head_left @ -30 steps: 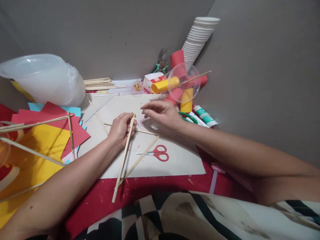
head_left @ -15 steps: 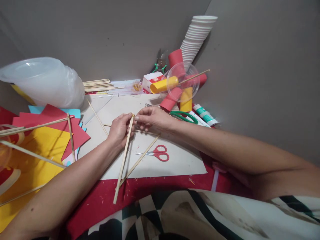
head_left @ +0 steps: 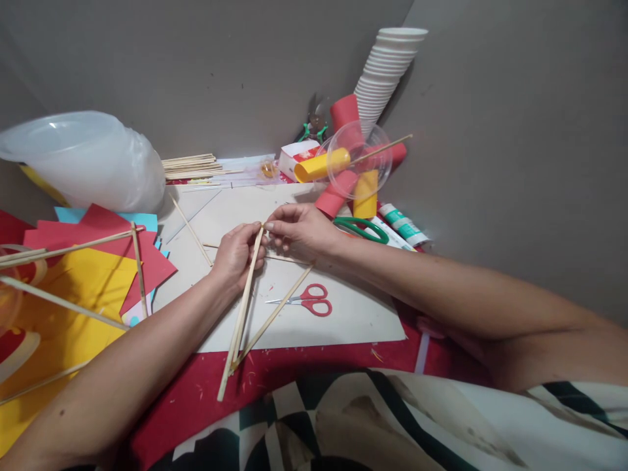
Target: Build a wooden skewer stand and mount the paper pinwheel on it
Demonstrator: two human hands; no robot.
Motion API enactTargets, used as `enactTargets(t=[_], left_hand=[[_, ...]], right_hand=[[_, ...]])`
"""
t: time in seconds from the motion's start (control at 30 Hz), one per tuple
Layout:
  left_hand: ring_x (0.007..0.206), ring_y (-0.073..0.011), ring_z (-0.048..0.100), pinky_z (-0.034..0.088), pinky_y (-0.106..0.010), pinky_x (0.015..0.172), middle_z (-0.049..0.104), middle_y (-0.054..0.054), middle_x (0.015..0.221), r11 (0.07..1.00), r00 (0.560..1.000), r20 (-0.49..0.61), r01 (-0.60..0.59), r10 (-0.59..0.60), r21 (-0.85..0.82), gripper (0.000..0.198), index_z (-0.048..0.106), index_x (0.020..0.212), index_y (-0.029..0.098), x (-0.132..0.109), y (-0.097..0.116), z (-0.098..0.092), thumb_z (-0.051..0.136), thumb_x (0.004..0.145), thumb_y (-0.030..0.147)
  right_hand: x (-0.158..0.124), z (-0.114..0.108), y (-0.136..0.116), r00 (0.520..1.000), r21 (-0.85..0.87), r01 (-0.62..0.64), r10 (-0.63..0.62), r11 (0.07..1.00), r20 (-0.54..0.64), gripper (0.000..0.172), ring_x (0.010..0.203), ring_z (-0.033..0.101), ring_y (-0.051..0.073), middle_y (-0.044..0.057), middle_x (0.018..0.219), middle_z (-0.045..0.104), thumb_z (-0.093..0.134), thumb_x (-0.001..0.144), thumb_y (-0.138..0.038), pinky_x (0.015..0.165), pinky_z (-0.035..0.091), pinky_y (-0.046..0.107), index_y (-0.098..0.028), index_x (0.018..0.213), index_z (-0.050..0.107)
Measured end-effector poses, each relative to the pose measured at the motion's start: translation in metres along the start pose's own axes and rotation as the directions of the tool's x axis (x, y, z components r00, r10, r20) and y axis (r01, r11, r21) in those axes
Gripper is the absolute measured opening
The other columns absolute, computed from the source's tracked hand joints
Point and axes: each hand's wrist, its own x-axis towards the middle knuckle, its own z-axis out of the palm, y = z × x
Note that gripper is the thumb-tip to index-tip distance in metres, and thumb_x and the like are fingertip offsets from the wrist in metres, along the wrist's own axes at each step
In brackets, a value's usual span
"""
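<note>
My left hand point(head_left: 237, 255) is closed around the upper end of the thin wooden sticks point(head_left: 246, 294), which slant down towards me and spread slightly apart. Thumb and fingers of my right hand point(head_left: 299, 227) pinch at that same end, where a small yellowish binding shows. What exactly the right fingertips hold is too small to make out. Another wooden stick point(head_left: 275, 314) meets the lower part of the sticks and runs up to the right, joining a further stick under my right hand. Red-handled scissors point(head_left: 314, 301) lie beside it on the white board point(head_left: 353, 327).
At left, a stick frame point(head_left: 140, 268) rests over coloured paper point(head_left: 93, 275). A plastic-wrapped bowl point(head_left: 98, 157) and a stick bundle point(head_left: 191, 167) stand behind. Paper rolls point(head_left: 321, 165), green-handled scissors point(head_left: 363, 229) and stacked cups point(head_left: 390, 72) are at back right.
The lower end of the nearest stick has swung a little left, opening a narrow gap between the held sticks. My right hand has risen slightly at the joined end.
</note>
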Motion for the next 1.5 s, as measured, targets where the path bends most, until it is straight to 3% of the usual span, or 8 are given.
enactTargets(t=[0.3,0.4,0.53,0.67,0.9,1.07,1.33,1.5], left_hand=[[0.034,-0.0037,0.036,0.022,-0.015,0.032,0.052,0.005,0.054,0.998,0.996,-0.063,-0.059,0.059,0.014,0.024,0.049,0.065,0.017,-0.003,0.000,0.002,0.059,0.088,0.017],[0.033,-0.0050,0.035,0.024,-0.017,0.033,0.048,0.006,0.049,0.997,0.990,-0.116,-0.075,0.076,0.018,0.026,0.048,0.063,0.018,0.000,-0.001,0.001,0.060,0.086,0.018],[0.037,-0.0061,0.041,0.033,-0.019,0.038,0.051,0.005,0.050,0.992,0.982,-0.144,-0.117,0.122,0.044,0.025,0.049,0.060,0.017,0.003,-0.004,-0.002,0.063,0.081,0.019],[0.038,-0.0048,0.040,0.029,-0.017,0.038,0.052,0.004,0.052,0.989,0.977,-0.152,-0.144,0.149,0.046,0.023,0.050,0.062,0.017,0.002,-0.006,-0.003,0.065,0.078,0.019],[0.034,-0.0038,0.033,0.018,-0.016,0.033,0.048,0.006,0.055,0.991,0.991,-0.095,-0.101,0.094,-0.081,0.021,0.045,0.069,0.019,0.001,-0.002,-0.003,0.060,0.083,0.020],[0.035,-0.0026,0.035,0.020,-0.014,0.033,0.052,0.006,0.061,0.995,0.994,-0.082,-0.074,0.069,-0.063,0.016,0.049,0.076,0.018,0.001,-0.001,-0.004,0.060,0.086,0.024],[0.034,-0.0012,0.031,0.017,-0.014,0.033,0.049,0.006,0.057,0.995,0.996,-0.079,-0.050,0.043,-0.090,0.010,0.060,0.081,0.012,0.003,0.000,-0.006,0.058,0.087,0.018],[0.034,-0.0001,0.030,0.016,-0.013,0.033,0.047,0.006,0.055,0.993,0.995,-0.097,-0.040,0.028,-0.116,0.012,0.060,0.078,0.011,0.004,0.006,-0.008,0.058,0.089,0.017]], right_hand=[[-0.009,0.006,-0.009,0.998,-0.117,-0.046,0.040,0.992,-0.056,0.029,0.041,0.052,0.006,-0.004,0.051,0.060,0.073,0.085,-0.030,0.037,0.041,0.015,-0.016,0.065,0.058],[-0.022,0.013,-0.014,0.989,-0.223,-0.121,0.137,0.967,0.057,0.039,0.037,0.050,0.005,-0.003,0.048,0.058,0.074,0.084,-0.043,0.034,0.036,0.015,-0.016,0.061,0.058],[-0.039,0.026,-0.016,0.923,-0.304,-0.240,0.313,0.922,0.221,0.043,0.037,0.050,0.006,-0.002,0.049,0.060,0.079,0.077,-0.051,0.035,0.037,0.016,-0.016,0.060,0.060],[-0.046,0.037,-0.012,0.882,-0.263,-0.325,0.391,0.909,0.263,0.033,0.037,0.050,0.004,-0.002,0.054,0.064,0.081,0.073,-0.040,0.033,0.035,0.014,-0.015,0.063,0.061],[-0.056,0.034,-0.019,0.870,-0.094,-0.431,0.441,0.898,0.222,0.004,0.044,0.059,0.008,0.002,0.064,0.071,0.059,0.080,-0.019,0.034,0.038,0.014,-0.018,0.076,0.057],[-0.066,0.020,-0.024,0.906,-0.146,-0.364,0.386,0.920,0.174,0.012,0.033,0.044,0.007,-0.005,0.051,0.061,0.060,0.084,-0.026,0.032,0.031,0.015,-0.020,0.082,0.050],[-0.070,0.023,-0.018,0.953,-0.238,-0.235,0.272,0.942,0.135,0.007,0.037,0.040,0.008,-0.009,0.048,0.045,0.053,0.092,-0.024,0.037,0.031,0.017,-0.020,0.087,0.050],[-0.058,0.011,-0.021,0.909,0.025,-0.381,0.370,0.924,0.192,0.013,0.036,0.022,0.005,-0.012,0.048,0.033,0.051,0.094,-0.022,0.036,0.020,0.015,-0.015,0.103,0.057]])
